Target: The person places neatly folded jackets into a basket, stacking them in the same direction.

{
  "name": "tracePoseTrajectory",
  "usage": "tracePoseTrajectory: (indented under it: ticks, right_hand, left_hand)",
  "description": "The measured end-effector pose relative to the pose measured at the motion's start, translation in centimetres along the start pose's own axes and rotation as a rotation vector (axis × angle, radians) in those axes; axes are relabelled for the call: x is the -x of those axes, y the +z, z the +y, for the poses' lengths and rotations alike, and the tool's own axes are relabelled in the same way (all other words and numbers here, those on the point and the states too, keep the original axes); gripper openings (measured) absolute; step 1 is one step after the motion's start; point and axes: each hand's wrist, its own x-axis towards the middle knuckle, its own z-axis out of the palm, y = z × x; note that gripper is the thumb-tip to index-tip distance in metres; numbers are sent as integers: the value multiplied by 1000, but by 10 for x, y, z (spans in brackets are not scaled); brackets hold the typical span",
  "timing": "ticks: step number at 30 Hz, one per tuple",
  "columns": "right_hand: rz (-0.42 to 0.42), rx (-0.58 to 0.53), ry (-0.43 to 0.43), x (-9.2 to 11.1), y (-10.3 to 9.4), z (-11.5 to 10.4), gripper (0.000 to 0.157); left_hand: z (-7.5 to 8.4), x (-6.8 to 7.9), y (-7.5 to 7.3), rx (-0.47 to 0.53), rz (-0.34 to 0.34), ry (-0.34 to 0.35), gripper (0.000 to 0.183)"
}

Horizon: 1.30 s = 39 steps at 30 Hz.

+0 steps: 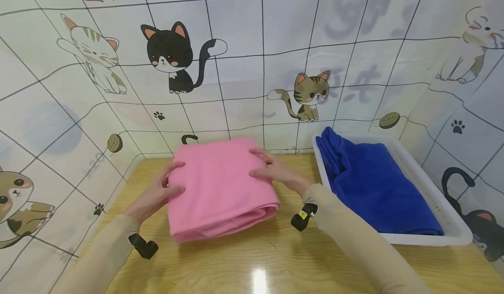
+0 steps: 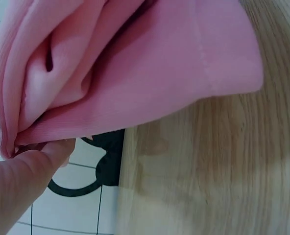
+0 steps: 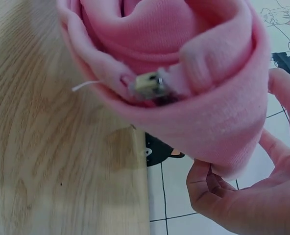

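Observation:
A folded pink garment (image 1: 222,180) of thick cloth is held between both hands over the wooden table. My left hand (image 1: 162,190) grips its left side, and my right hand (image 1: 277,169) grips its right side. In the left wrist view, the thumb and fingers pinch a far corner of the pink cloth (image 2: 150,88), whose layers gape at the side. The right wrist view shows curled fingers (image 3: 199,188) under the bundle's lower corner. A small metal piece (image 3: 150,85), perhaps a zipper end, shows among the rolled layers, with a loose white thread (image 3: 86,84) beside it.
To the right stands a white plastic tray (image 1: 423,240) holding a folded blue garment (image 1: 378,180). A cat-printed sheet (image 1: 244,79) hangs behind the wooden table (image 1: 220,267) and along both sides. Each wrist wears a small black camera (image 1: 143,246).

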Motion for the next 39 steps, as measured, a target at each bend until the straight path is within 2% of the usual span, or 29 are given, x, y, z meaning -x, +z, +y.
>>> tracePoseTrajectory:
  ticks: [9, 21, 31, 39]
  right_hand:
    - [25, 8, -17, 11, -18, -2, 75]
    - [57, 57, -27, 20, -36, -4, 73]
    - [76, 72, -67, 38, -51, 1, 74]
    - [93, 106, -61, 52, -66, 6, 74]
  left_hand:
    - [8, -10, 18, 33, -13, 18, 72]
    - [15, -18, 33, -20, -17, 32, 74]
    - [26, -23, 49, -44, -37, 46, 74]
    - [35, -27, 62, -87, -58, 45, 73]
